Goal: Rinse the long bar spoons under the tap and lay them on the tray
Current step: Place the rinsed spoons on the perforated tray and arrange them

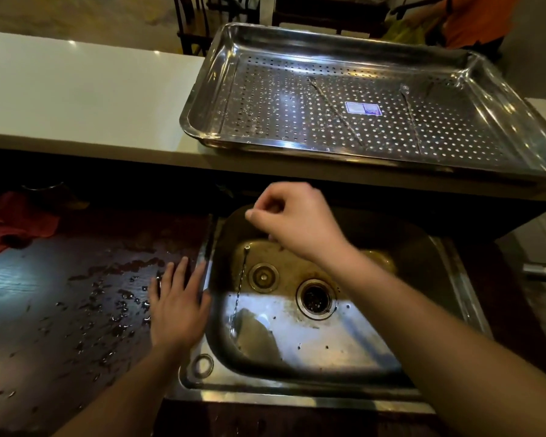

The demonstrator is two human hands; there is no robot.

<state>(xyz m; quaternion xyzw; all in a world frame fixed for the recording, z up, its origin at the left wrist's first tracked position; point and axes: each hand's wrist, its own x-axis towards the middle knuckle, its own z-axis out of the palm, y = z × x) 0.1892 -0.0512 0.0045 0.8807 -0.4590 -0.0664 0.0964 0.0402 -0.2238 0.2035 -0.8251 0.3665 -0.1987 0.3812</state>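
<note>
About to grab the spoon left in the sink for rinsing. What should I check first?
1. Sink spoon reachable: ok, lies uncovered on the sink floor.
2. Right hand empty: cannot tell, fingers curled above the sink.
3. Left hand free: ok, flat on the wet counter.
4. Water running: not ok, no stream visible.
5. Tray has room: ok, only two spoons in it.

Illegible blue sticker [363,108] on tray [215,89]
</note>
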